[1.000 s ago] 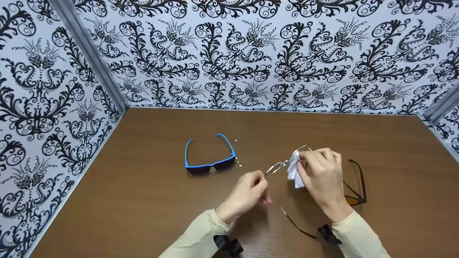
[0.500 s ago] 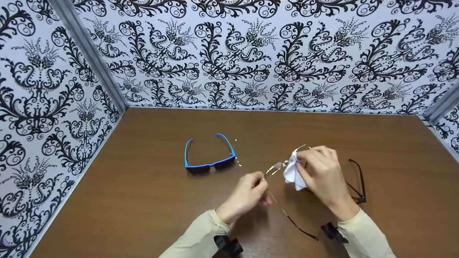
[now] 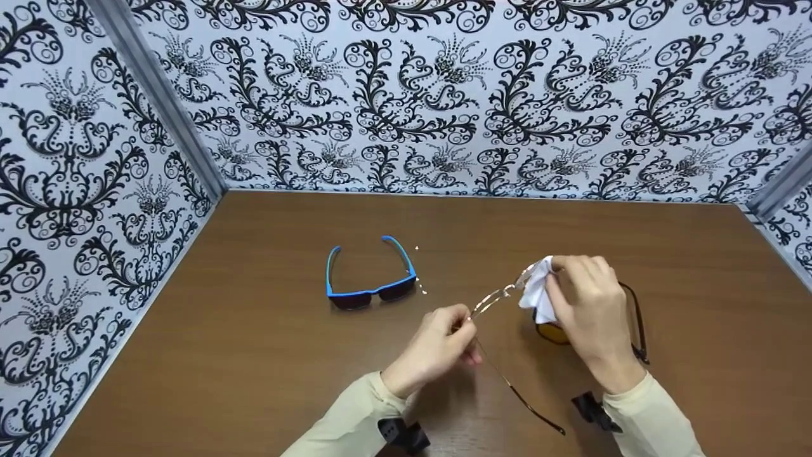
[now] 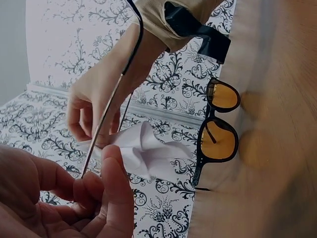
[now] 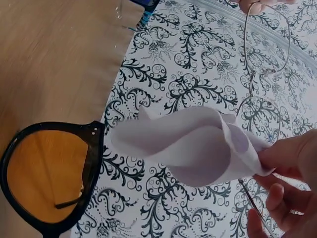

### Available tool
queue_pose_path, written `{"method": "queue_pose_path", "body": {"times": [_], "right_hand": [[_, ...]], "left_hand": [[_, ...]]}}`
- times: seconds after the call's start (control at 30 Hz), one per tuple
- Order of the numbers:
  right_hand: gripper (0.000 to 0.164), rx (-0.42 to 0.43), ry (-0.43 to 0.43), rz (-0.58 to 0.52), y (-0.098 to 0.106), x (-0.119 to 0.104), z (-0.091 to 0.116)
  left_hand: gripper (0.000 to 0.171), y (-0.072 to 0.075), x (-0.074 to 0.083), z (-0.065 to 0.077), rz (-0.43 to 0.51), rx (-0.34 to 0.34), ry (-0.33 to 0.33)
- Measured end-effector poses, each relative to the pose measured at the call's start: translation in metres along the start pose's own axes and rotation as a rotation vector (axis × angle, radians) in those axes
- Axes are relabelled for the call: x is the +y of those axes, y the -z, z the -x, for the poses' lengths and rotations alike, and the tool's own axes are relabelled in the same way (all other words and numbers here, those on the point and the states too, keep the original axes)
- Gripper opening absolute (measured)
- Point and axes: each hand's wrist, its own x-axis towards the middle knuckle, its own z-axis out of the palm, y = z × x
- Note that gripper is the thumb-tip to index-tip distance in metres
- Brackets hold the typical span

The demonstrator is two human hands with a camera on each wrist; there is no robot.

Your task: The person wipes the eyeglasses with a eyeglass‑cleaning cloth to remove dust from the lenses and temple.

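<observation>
My left hand point(image 3: 434, 339) pinches a pair of thin metal-framed eyeglasses point(image 3: 507, 291) where the rim meets the temple, holding them above the table. One dark-tipped temple reaches down toward the front right. With thumb and fingertips, my right hand point(image 3: 590, 314) pinches a white cloth point(image 3: 538, 297) at the outer end of the far lens. Loose folds of the cloth point(image 5: 193, 144) hang from the fingers in the right wrist view. The left wrist view shows the left fingers point(image 4: 116, 188) close to the metal temple. Part of the far rim is hidden behind the cloth and right hand.
Blue-framed sunglasses point(image 3: 374, 294) lie with temples unfolded on the brown table point(image 3: 254, 355), beside several small white bits point(image 3: 424, 292). Black-framed glasses with amber lenses point(image 4: 218, 141) rest under the right hand, partly covered in the head view. Patterned panels point(image 3: 425, 95) wall the table's back and left.
My right hand has slid right with the cloth, from near the bridge to the far lens's outer end, uncovering more of the rim. The left hand stays almost still.
</observation>
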Motion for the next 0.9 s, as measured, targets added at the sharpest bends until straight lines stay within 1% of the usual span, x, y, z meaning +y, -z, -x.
{"method": "queue_pose_path", "body": {"times": [0.07, 0.13, 0.23, 0.3, 0.43, 0.57, 0.63, 0.73, 0.8, 0.9], "right_hand": [[0.020, 0.007, 0.002, -0.055, 0.000, -0.002, 0.000], [0.021, -0.001, 0.003, -0.106, 0.001, -0.005, 0.000], [0.023, -0.018, -0.001, -0.164, 0.000, -0.011, 0.001], [0.025, -0.034, -0.001, -0.198, -0.001, -0.017, 0.002], [0.026, -0.069, -0.002, -0.248, 0.001, -0.027, 0.002], [0.025, -0.037, -0.031, -0.274, 0.013, -0.030, -0.004], [0.025, -0.008, -0.038, -0.294, 0.022, -0.028, -0.007], [0.026, 0.011, -0.047, -0.325, 0.038, -0.023, -0.013], [0.028, 0.017, -0.055, -0.321, 0.047, -0.019, -0.015], [0.030, 0.027, -0.088, -0.299, 0.058, -0.012, -0.018]], "left_hand": [[0.021, 0.000, 0.000, -0.001, 0.049, -0.003, -0.004], [0.020, 0.002, -0.001, -0.002, 0.122, -0.008, 0.008], [0.018, 0.007, -0.002, -0.004, 0.211, -0.005, 0.044], [0.017, 0.011, -0.003, -0.006, 0.241, 0.001, 0.064], [0.016, 0.020, -0.005, -0.009, 0.241, 0.024, 0.067], [0.016, 0.031, -0.008, -0.011, 0.203, 0.039, 0.057], [0.016, 0.037, -0.010, -0.012, 0.181, 0.040, 0.056], [0.017, 0.045, -0.011, -0.014, 0.157, 0.038, 0.056], [0.018, 0.051, -0.012, -0.015, 0.138, 0.038, 0.046], [0.019, 0.059, -0.009, -0.017, 0.111, 0.049, 0.022]]}}
